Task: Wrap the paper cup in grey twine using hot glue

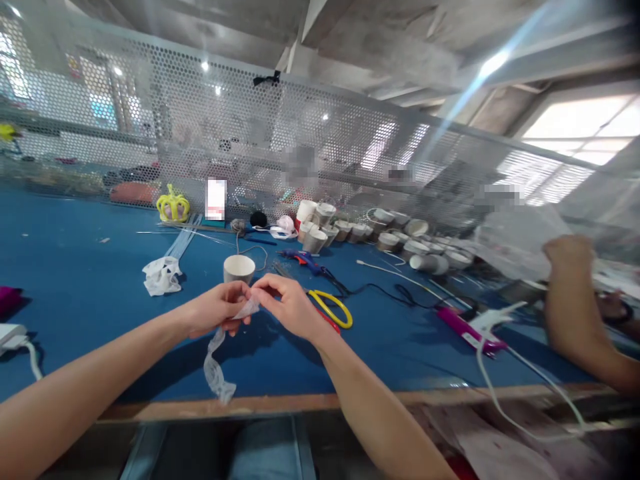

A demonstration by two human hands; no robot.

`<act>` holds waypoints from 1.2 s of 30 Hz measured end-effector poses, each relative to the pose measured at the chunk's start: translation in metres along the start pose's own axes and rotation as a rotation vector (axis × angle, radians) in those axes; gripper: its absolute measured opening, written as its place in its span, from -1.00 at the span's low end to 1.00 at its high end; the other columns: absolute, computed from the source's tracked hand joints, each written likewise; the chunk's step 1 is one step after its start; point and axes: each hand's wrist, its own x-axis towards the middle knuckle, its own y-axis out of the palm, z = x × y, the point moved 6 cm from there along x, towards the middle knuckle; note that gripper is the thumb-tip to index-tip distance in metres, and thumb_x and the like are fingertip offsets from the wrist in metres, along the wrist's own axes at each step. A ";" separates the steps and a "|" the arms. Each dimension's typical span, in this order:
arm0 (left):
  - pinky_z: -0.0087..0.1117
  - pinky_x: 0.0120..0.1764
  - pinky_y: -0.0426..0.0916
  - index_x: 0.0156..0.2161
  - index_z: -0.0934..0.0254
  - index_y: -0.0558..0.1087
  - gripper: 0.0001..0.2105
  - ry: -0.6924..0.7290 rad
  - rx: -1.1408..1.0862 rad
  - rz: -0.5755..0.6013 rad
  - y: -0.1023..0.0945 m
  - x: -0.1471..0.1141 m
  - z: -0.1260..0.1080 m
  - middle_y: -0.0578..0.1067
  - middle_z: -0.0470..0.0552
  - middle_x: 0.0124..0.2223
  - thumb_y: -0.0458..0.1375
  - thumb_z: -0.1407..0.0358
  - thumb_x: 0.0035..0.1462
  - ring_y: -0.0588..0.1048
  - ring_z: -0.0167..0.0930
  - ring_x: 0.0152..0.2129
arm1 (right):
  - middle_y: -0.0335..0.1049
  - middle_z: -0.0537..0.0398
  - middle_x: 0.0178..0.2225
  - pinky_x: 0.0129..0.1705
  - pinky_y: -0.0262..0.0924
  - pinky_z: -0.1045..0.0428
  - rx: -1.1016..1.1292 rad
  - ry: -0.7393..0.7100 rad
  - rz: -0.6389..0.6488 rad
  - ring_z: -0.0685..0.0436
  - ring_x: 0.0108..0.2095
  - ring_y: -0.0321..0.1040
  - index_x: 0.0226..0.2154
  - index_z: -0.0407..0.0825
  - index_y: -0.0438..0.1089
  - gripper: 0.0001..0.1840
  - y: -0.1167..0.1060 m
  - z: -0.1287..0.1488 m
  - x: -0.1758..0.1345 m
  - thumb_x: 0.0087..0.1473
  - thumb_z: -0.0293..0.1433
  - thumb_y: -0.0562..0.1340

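Note:
My left hand [223,308] is closed on a strip of white lace ribbon [216,370], whose loose end hangs down toward the table's front edge. The fingertips of my right hand [281,300] pinch the same strip at its upper end, close against the left fingers. Just behind both hands stands a small grey-white cup [239,268], upright. Scissors with yellow and red handles [333,308] lie to the right, partly hidden by my right hand. A crumpled piece of white lace [163,275] rests to the left.
A blue glue gun [306,260] with a black cord lies beyond the scissors. Several small cups [390,240] cluster at the back right. A purple power strip [470,332] trails white cables. Another person's arm [570,307] reaches in at right. A perforated metal screen [225,127] borders the back.

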 end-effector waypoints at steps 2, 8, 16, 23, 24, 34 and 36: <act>-0.55 -0.66 0.15 -0.40 0.31 0.19 -0.73 0.021 -0.021 -0.034 0.000 0.002 0.002 0.31 -0.21 -0.61 0.17 0.21 -0.10 0.07 -0.72 -0.85 | 0.28 0.10 -0.43 -0.44 0.12 0.13 0.033 0.010 0.036 0.05 -0.45 0.21 -0.43 -0.10 0.31 -0.83 0.004 -0.002 -0.002 -0.03 -0.32 0.14; -0.56 -0.66 0.15 -0.42 0.31 0.19 -0.72 0.022 -0.091 -0.060 -0.007 0.005 0.004 0.29 -0.22 -0.63 0.19 0.20 -0.11 0.07 -0.71 -0.83 | 0.27 0.11 -0.39 -0.41 0.13 0.13 0.103 0.058 0.058 0.06 -0.45 0.20 -0.39 -0.07 0.33 -0.79 0.013 -0.006 -0.002 -0.12 -0.30 0.22; -0.52 -0.65 0.16 -0.29 0.31 0.26 -0.68 -0.065 -0.024 0.101 -0.005 -0.001 0.003 0.37 -0.09 -0.51 0.00 0.06 0.03 0.10 -0.67 -0.80 | 0.18 0.23 -0.67 -0.57 0.04 0.16 0.199 0.267 -0.032 0.10 -0.63 0.12 -0.49 -0.11 0.30 -0.77 -0.010 -0.027 0.000 -0.07 -0.25 0.16; -0.58 -0.66 0.08 -0.22 0.29 0.32 -0.70 -0.077 0.237 0.132 -0.015 -0.005 -0.005 0.34 -0.13 -0.52 0.15 0.20 -0.08 0.17 -0.63 -0.73 | 0.30 0.15 -0.52 -0.44 0.13 0.11 0.437 0.342 -0.149 0.08 -0.54 0.22 -0.53 -0.11 0.24 -0.78 -0.021 -0.042 0.003 -0.17 -0.28 0.22; -0.58 -0.66 0.09 -0.24 0.31 0.34 -0.72 -0.078 0.271 0.133 -0.019 -0.005 -0.005 0.35 -0.12 -0.52 0.13 0.18 -0.06 0.17 -0.63 -0.73 | 0.31 0.15 -0.53 -0.45 0.13 0.10 0.484 0.366 -0.138 0.07 -0.54 0.24 -0.54 -0.10 0.22 -0.77 -0.021 -0.044 0.002 -0.18 -0.28 0.22; -0.47 -0.44 0.26 -0.53 0.32 0.49 -0.66 -0.254 0.751 0.255 -0.061 -0.014 -0.005 0.50 0.06 -0.53 0.04 0.08 -0.03 0.41 -0.42 -0.57 | 0.30 0.19 -0.64 -0.53 0.11 0.14 0.280 0.443 0.258 0.06 -0.59 0.27 -0.53 -0.09 0.24 -0.85 -0.003 -0.044 -0.006 -0.21 -0.38 0.23; -0.47 -0.50 0.25 -0.61 0.32 0.45 -0.62 -0.331 0.863 0.230 -0.073 -0.015 -0.001 0.48 0.07 -0.59 0.03 0.04 -0.05 0.41 -0.40 -0.61 | 0.32 0.17 -0.65 -0.55 0.11 0.15 0.173 0.472 0.386 0.04 -0.59 0.28 -0.55 -0.08 0.26 -0.91 0.010 -0.044 -0.011 -0.20 -0.42 0.21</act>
